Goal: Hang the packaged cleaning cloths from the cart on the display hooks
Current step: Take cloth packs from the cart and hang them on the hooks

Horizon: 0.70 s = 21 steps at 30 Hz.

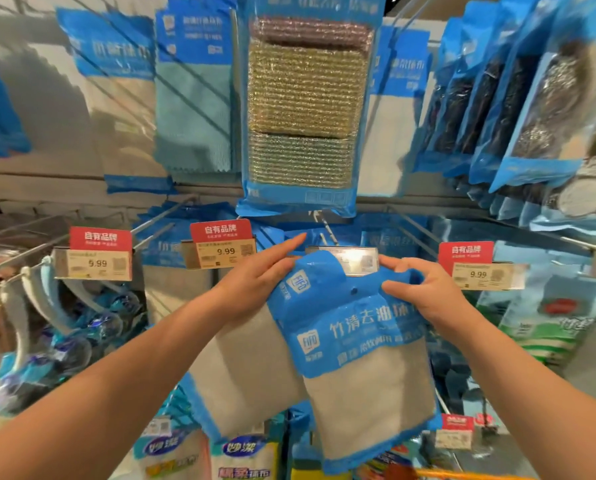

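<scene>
**Two bare hands lined a packaged cloth up with a display hook**

A person stood close to a shop display wall, forearms reaching in from the near edge of the view. Both hands held a stack of at least two packaged cleaning cloths, blue headers above grey cloth, raised to the middle hook of the lower row.

The right hand pinched the top right corner of the front pack, thumb in front and fingers curled behind, a narrow grip that crumpled the blue header. That probably steadied the small hanging hole in the header so it could be guided to the hook's tip. The hole was not yet on the wire; the header sat just in front of the hook's price tag holder.

The left hand lay along the left edge of the packs with fingers mostly straight, the forefinger pointing up toward the hook. It seemed to support the rear pack and keep the stack from swinging.

Above hung a pack of scouring pads directly over the target hook. Red and cream price labels reading 9.99 sat on neighbouring hooks to the left and right. The cart was not clearly visible.
</scene>
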Each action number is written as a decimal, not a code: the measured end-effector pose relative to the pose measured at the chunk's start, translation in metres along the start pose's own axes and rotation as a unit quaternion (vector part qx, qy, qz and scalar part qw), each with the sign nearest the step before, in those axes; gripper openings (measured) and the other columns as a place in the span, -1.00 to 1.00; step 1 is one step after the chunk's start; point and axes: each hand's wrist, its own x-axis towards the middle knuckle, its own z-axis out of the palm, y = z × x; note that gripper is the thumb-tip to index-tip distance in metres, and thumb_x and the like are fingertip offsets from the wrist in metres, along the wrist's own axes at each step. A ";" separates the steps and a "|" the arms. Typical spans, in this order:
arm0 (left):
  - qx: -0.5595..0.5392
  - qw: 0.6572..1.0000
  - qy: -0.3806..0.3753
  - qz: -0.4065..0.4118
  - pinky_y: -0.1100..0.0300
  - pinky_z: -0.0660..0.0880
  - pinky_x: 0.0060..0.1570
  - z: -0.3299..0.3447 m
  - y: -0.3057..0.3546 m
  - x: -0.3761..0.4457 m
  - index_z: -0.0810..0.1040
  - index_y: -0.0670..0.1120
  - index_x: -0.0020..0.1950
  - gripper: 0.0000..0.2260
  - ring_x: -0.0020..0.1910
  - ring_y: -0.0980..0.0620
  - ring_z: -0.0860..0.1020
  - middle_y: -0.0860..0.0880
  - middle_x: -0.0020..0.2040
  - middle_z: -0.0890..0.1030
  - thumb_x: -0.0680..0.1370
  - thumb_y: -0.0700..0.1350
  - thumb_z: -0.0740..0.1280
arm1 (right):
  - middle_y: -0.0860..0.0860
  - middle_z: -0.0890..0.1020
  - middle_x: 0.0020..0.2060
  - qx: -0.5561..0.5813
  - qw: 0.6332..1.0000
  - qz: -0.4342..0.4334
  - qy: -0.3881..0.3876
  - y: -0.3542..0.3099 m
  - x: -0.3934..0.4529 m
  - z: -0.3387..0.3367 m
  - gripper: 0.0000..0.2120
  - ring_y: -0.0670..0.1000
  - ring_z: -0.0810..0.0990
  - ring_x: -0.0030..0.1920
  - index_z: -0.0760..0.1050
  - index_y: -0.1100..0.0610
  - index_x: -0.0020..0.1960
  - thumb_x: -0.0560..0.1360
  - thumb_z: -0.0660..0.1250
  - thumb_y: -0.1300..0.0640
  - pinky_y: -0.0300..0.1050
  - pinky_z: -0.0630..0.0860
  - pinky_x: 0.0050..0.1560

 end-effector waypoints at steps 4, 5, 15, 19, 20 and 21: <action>-0.025 0.999 -0.044 -0.011 0.23 0.38 0.29 0.004 0.000 0.007 0.39 0.46 0.22 -0.71 0.28 0.25 0.44 0.27 0.31 0.46 0.59 0.08 0.17 | -0.10 0.65 0.13 -0.048 0.999 0.000 0.008 -0.002 -0.004 0.004 -0.73 -0.13 0.63 0.11 0.47 0.05 -0.29 0.41 0.45 0.35 -0.03 0.54 0.19; -0.030 0.998 -0.054 -0.013 0.18 0.40 0.29 0.004 0.000 0.008 0.43 0.44 0.19 -0.73 0.26 0.23 0.46 0.24 0.31 0.48 0.59 0.07 0.18 | -0.07 0.65 0.13 -0.059 0.998 0.005 0.017 -0.003 -0.007 0.006 -0.75 -0.16 0.65 0.06 0.49 0.06 -0.28 0.42 0.44 0.36 -0.08 0.56 0.15; -0.026 0.988 -0.148 -0.038 0.35 0.54 -0.14 -0.015 0.015 0.007 0.35 0.29 0.34 -0.51 -0.04 0.22 0.63 0.25 0.18 0.54 0.56 -0.22 0.32 | -0.03 0.49 -0.48 -0.115 0.987 0.061 0.098 0.010 -0.042 -0.010 -0.70 -0.04 0.46 -0.43 0.39 0.12 -0.36 0.41 0.46 0.29 -0.11 0.35 -0.33; 0.088 0.983 -0.157 -0.026 0.56 0.41 -0.07 -0.023 0.028 0.008 0.28 0.16 0.46 -0.52 0.06 0.34 0.54 0.30 0.28 0.42 0.58 -0.16 0.29 | 0.12 0.54 -0.41 -0.131 0.979 0.074 0.135 0.010 -0.056 -0.037 -0.74 0.03 0.50 -0.39 0.42 0.13 -0.34 0.40 0.48 0.24 -0.06 0.39 -0.28; 0.111 0.982 -0.153 -0.021 0.60 0.36 -0.03 -0.023 0.029 0.008 0.28 0.13 0.47 -0.52 0.15 0.32 0.48 0.28 0.31 0.38 0.59 -0.16 0.28 | 0.17 0.56 -0.38 -0.134 0.977 0.078 0.143 0.010 -0.059 -0.044 -0.76 0.07 0.52 -0.36 0.43 0.14 -0.31 0.40 0.49 0.22 -0.04 0.40 -0.26; 0.125 0.981 -0.149 -0.019 0.64 0.32 -0.02 -0.023 0.030 0.008 0.28 0.11 0.47 -0.53 0.21 0.28 0.43 0.27 0.32 0.36 0.60 -0.15 0.27 | 0.20 0.56 -0.35 -0.135 0.975 0.082 0.154 0.010 -0.061 -0.051 -0.77 0.10 0.52 -0.34 0.43 0.16 -0.29 0.40 0.49 0.21 -0.03 0.39 -0.25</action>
